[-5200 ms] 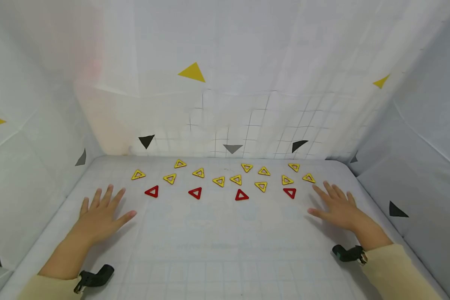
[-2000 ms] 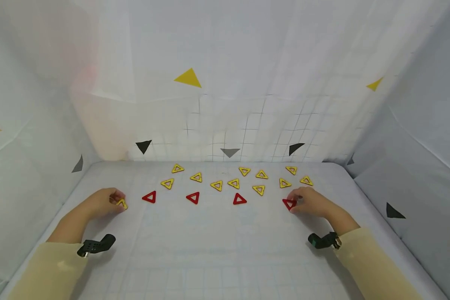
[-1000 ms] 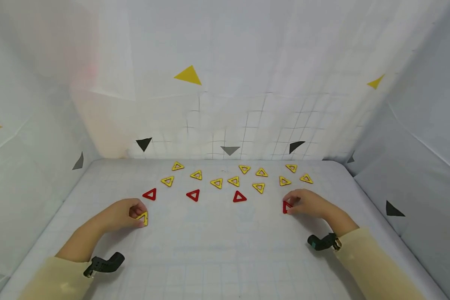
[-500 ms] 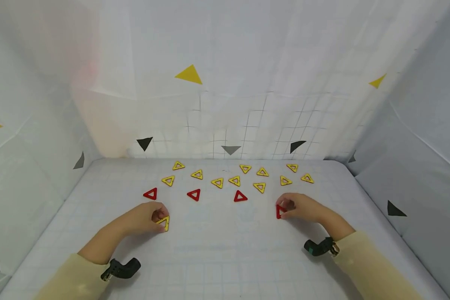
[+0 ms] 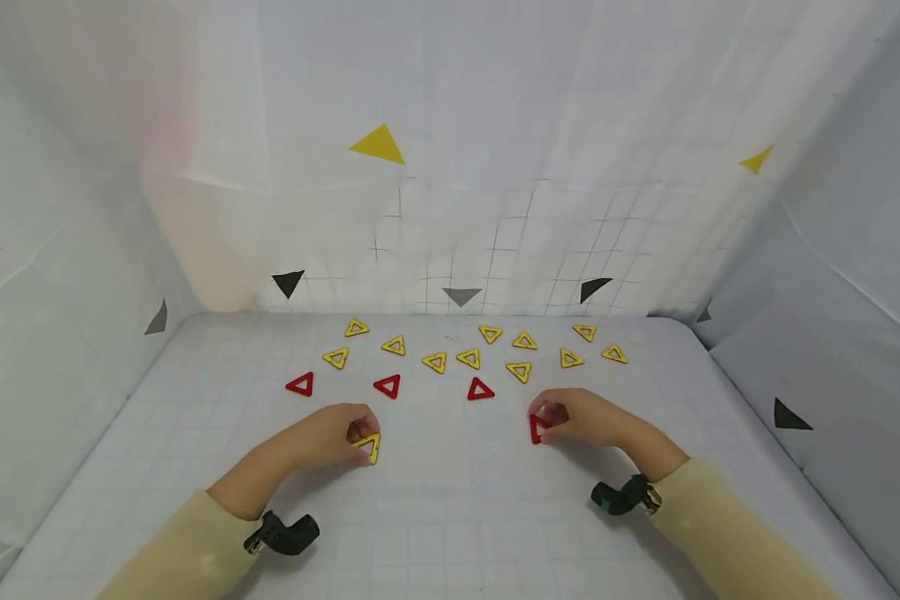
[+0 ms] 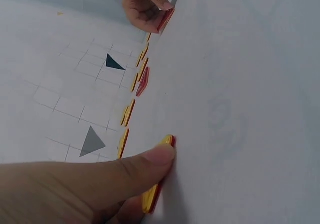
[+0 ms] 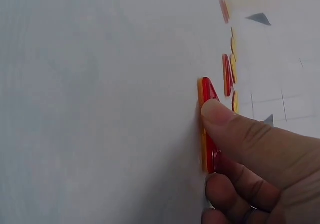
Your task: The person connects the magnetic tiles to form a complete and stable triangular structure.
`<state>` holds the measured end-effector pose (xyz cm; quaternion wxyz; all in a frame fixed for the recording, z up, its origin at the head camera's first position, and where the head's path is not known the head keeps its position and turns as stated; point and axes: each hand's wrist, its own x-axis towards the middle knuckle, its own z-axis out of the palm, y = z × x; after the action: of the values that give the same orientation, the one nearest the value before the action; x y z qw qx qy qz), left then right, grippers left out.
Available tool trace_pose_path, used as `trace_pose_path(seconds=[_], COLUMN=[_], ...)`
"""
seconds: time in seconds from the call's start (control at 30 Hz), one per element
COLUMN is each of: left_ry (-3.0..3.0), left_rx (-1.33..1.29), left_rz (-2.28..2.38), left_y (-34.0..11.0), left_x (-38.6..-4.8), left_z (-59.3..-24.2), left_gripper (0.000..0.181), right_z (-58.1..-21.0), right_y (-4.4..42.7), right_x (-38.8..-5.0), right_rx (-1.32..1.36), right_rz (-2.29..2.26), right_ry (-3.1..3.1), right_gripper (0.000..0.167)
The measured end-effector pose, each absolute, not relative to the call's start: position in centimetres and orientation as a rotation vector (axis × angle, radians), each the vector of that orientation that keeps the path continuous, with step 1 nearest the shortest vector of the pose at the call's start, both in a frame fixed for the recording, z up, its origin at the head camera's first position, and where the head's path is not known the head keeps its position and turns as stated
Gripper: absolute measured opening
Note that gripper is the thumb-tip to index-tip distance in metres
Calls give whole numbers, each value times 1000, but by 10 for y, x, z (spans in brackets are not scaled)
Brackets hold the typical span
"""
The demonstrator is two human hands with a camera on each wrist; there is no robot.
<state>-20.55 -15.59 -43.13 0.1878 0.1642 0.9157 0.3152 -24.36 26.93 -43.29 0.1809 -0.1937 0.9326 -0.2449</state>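
Observation:
In the head view my left hand (image 5: 330, 435) pinches a yellow triangle (image 5: 376, 448) between thumb and fingers. To its right, my right hand (image 5: 581, 417) pinches a red triangle (image 5: 535, 429). The two held triangles are apart, with bare table between them. The left wrist view shows the thumb pressed on the yellow triangle (image 6: 150, 199), which has a red edge on its other side. In the right wrist view the red triangle (image 7: 206, 86) shows an orange-yellow layer along its far side; the curled fingers partly hide its lower end.
Three red triangles (image 5: 387, 386) lie in a row on the white table (image 5: 450, 517) beyond the hands. Several yellow triangles (image 5: 434, 362) are scattered behind them. White sheets with printed yellow and dark triangles enclose the table at the back and both sides.
From the flat spread hands of the earliest frame, each hand has picked up a triangle. The left hand has since moved right with the yellow one, the right hand leftward with the red one.

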Motion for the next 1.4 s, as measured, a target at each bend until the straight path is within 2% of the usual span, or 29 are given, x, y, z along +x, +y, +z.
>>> trace_pose_path(seconds=[0.57, 1.4], left_ry=[2561, 2572], left_rx=[614, 686], left_rz=[886, 869], left_y=[-111, -77], left_x=[-211, -209], left_z=[-440, -440], left_gripper=[29, 30], right_z=[-433, -433], right_y=[228, 186], right_x=[-232, -221], right_rx=[-712, -736], right_rz=[-640, -623], right_ry=[2627, 2640], right_gripper=[34, 34])
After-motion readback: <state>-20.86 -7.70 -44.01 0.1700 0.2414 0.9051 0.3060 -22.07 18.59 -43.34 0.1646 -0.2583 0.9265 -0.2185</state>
